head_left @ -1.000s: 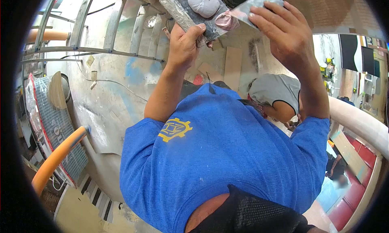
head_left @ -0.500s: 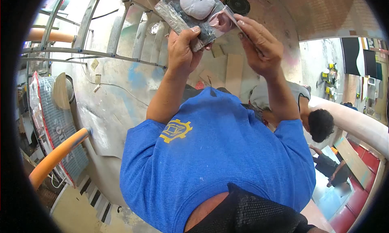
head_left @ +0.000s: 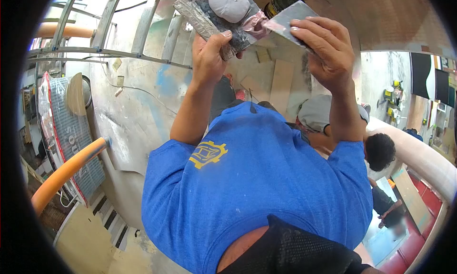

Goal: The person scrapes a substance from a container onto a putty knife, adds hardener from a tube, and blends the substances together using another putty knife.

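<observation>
My left hand (head_left: 209, 55) grips a grey, putty-smeared mixing board (head_left: 202, 12) by its near edge, thumb on top. A large smooth mound of whitish filler putty (head_left: 229, 4) sits on the board, with a bit of red at its far side. Pinkish smeared putty (head_left: 256, 25) lies on the board's right end. In my right hand (head_left: 331, 52) is a flat grey putty spreader (head_left: 293, 22), fingers on its face, thumb hidden beneath. The spreader's left corner overlaps the pink putty and carries a little of it. Just beyond is a dark round can (head_left: 283, 1).
An aluminium ladder (head_left: 109, 50) stands at left, above an orange pipe (head_left: 66, 171). A person (head_left: 378, 150) crouches close by my right arm; another person (head_left: 388, 207) is farther off at lower right. Thin boards (head_left: 282, 81) lie on the floor ahead.
My right hand has moved right, and the spreader has turned from nearly edge-on to show its broad face. The board has shifted slightly left in view, still in my left hand.
</observation>
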